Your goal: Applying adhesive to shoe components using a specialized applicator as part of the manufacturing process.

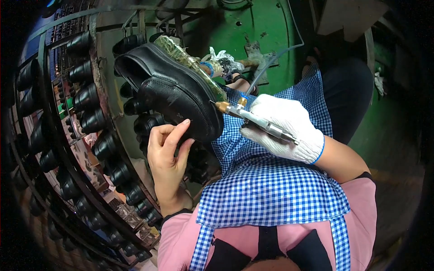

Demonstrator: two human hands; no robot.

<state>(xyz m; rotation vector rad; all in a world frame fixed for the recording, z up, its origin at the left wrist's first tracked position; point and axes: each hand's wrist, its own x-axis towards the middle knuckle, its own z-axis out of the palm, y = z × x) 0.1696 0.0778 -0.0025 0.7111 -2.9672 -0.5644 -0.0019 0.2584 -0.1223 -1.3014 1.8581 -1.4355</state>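
Note:
A black leather shoe [176, 92] is tilted, toe towards me, against a stand bar [190, 61] wrapped in shiny, yellowish tape. My left hand [168, 144] is bare, its index finger and thumb apart at the shoe's lower left side. The index fingertip lies over the leather; whether it presses there I cannot tell. Nothing shows between those fingers. In a white knit glove, my right hand [285, 128] grips a small metal spray gun [262, 122] with a brass nozzle. Its thin tip points at the shoe's right edge, close to the toe.
Racks [97, 81] with rows of black shoes curve along the left. A grey air hose [275, 56] runs from the gun up past a rusty stand foot [260, 63] on the green floor [271, 22]. Crumpled white material [221, 56] hangs beyond the shoe. My blue checked apron [275, 194] covers my lap.

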